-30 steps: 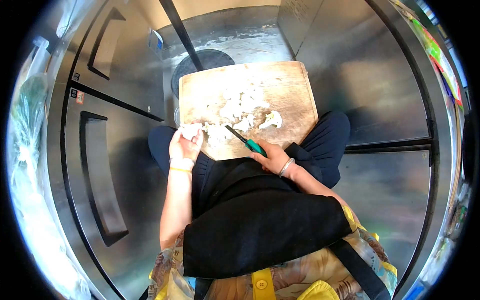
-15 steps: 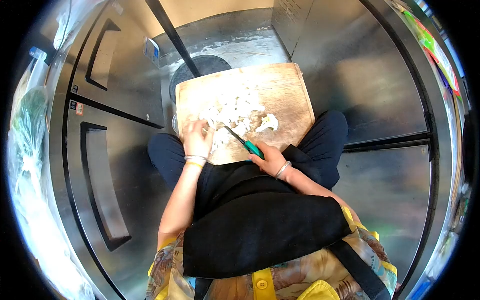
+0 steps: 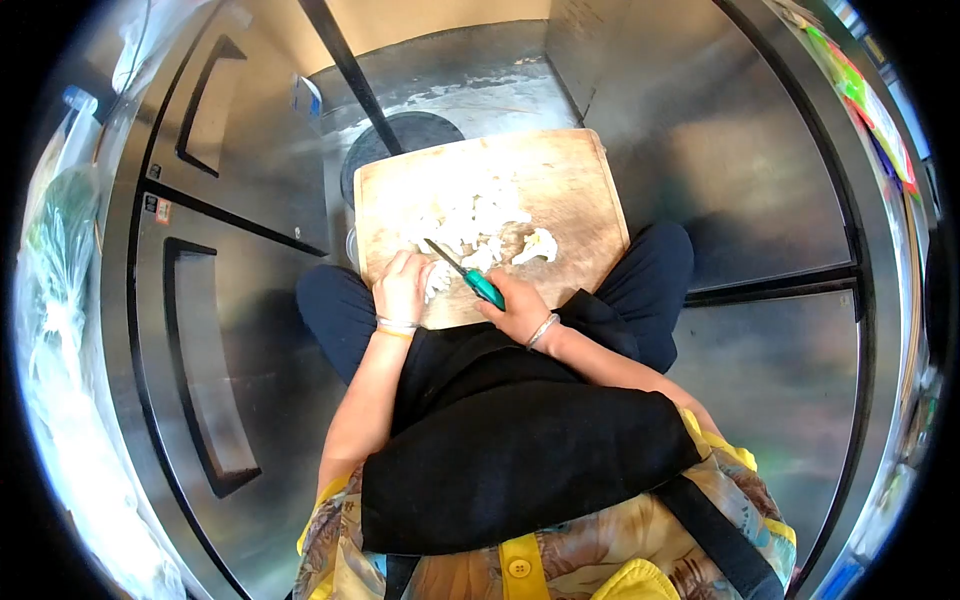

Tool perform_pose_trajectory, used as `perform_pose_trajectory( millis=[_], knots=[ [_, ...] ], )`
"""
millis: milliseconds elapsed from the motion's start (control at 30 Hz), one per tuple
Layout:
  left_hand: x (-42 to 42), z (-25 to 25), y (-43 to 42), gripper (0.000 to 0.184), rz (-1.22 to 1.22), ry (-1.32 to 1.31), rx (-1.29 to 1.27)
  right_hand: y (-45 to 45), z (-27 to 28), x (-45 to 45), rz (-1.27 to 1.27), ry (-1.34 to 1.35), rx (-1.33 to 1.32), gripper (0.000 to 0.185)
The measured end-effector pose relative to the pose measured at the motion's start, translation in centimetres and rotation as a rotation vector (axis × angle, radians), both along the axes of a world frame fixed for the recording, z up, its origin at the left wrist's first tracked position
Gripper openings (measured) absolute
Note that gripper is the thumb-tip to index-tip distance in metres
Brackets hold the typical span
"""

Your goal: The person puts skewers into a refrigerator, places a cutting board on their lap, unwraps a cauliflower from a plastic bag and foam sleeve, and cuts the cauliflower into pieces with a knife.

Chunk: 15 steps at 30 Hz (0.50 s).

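A wooden cutting board [image 3: 585, 200] rests across the lap, with white cauliflower pieces [image 3: 470, 212] heaped over its middle. One larger cauliflower floret [image 3: 537, 246] lies apart to the right of the heap. My right hand [image 3: 517, 308] is closed round the green handle of a small knife [image 3: 484, 289], whose dark blade points up and left over the cauliflower. At the board's near left edge, my left hand [image 3: 402, 287] has its fingers curled on a piece of cauliflower [image 3: 437, 280], partly hidden by the fingers. The blade's tip is just right of those fingers.
Steel cabinet doors with dark handles [image 3: 190, 360] stand close on the left, and more steel doors [image 3: 770, 370] on the right. Behind the board are a black round object [image 3: 425, 127] and a dark pole [image 3: 350, 75]. Plastic-bagged greens [image 3: 65, 250] hang at far left.
My right hand and the knife have shifted left and slightly up, bringing the blade beside the left fingers. My left hand has moved a little right and down, its fingers more curled.
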State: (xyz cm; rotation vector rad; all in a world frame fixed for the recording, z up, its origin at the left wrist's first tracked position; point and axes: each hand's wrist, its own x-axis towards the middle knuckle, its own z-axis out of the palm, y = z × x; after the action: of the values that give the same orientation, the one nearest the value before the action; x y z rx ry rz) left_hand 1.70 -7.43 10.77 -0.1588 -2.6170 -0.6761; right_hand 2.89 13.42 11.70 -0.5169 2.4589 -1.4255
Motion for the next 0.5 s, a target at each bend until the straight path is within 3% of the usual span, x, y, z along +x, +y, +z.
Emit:
perform_pose_trajectory(
  millis=[133, 200, 367, 500],
  knots=[
    [-0.2, 0.1, -0.3, 0.010, -0.020, -0.035, -0.176, -0.7, 0.0, 0.3, 0.023, 0.058, -0.019, 0.026],
    [-0.3, -0.9, -0.8, 0.013, 0.025, -0.084, 0.160, -0.7, -0.3, 0.4, 0.012, 0.055, -0.026, 0.026],
    [1.1, -2.1, -1.4, 0.024, 0.127, -0.315, 0.469, -0.6, -1.8, 0.1, -0.038, -0.082, -0.112, 0.021],
    [1.5, -2.7, -1.0, 0.027, 0.164, -0.249, 0.656, -1.5, -2.6, 0.0, -0.024, -0.037, -0.118, 0.021]
  ],
)
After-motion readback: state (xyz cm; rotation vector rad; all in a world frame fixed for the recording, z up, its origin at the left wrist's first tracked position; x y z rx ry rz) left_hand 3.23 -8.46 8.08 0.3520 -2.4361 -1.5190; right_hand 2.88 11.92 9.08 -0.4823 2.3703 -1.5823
